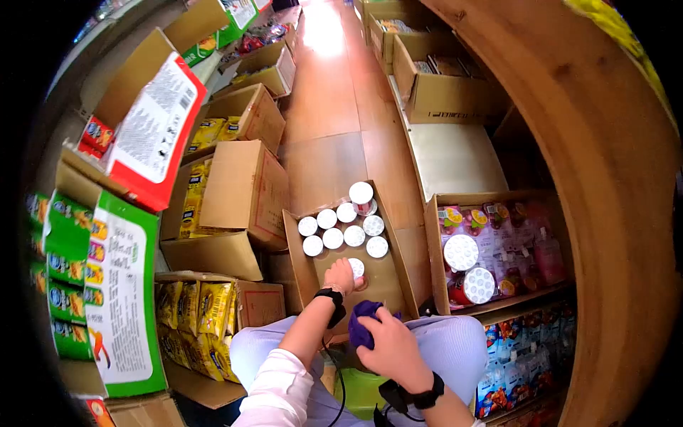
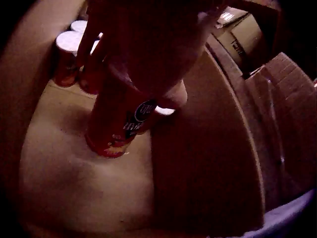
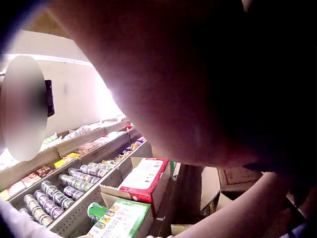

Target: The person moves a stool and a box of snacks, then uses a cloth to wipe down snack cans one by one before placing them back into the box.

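My left hand [image 1: 340,276] grips a red canister [image 2: 111,124] with a white lid, its fingers wrapped round the upper part. The canister stands upright inside an open cardboard box [image 1: 388,286] on the floor before my knees. Toward the far end of that box are several more white-lidded canisters [image 1: 333,238], one of them raised on top of another. In the head view my right hand [image 1: 400,350] holds a bunched purple cloth [image 1: 363,324] above my lap, near the box's close edge. The right wrist view shows mostly a dark forearm, with the cloth hidden.
Cartons of yellow packets [image 1: 217,306] and a green carton [image 1: 126,285] line the left side. At the right, a box [image 1: 437,285] holds pink-packed goods with two white-lidded canisters on top. A wooden edge [image 1: 605,178] curves along the far right. Tiled floor [image 1: 331,149] runs ahead.
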Tool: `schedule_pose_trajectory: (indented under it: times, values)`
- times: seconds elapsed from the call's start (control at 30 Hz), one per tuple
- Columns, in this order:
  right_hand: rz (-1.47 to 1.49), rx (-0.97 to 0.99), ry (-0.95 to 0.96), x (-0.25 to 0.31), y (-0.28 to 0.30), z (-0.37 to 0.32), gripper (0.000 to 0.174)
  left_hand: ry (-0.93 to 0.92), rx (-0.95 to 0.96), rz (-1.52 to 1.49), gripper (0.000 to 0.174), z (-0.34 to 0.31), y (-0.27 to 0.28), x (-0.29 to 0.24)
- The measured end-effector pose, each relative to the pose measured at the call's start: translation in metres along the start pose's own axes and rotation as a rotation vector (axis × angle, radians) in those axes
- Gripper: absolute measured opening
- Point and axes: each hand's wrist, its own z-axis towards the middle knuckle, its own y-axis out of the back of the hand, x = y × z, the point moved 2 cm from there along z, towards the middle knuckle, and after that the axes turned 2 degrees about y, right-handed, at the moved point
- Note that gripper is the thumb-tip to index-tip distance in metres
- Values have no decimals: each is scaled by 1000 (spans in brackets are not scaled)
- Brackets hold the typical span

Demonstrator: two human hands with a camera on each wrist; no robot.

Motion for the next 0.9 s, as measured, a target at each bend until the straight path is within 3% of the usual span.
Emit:
schedule_pose_trajectory:
  times: [0.1, 0.27, 0.5, 0.8, 0.9]
  values:
    - [12, -43, -66, 1, -2, 2, 43, -11, 1, -70, 70, -16, 38, -6]
    - [49, -279, -3, -8, -7, 1, 40, -59, 32, -186, 73, -59, 104, -15]
    - [127, -402, -48, -20, -7, 4, 45, -174, -204, -424, 74, -158, 179, -12]
    - [479, -219, -1, -47, -37, 11, 45, -279, -446, -1100, 28, -164, 160, 10]
    - [827, -40, -259, -25, -33, 0, 43, -167, -347, -1545, 27, -147, 130, 3]
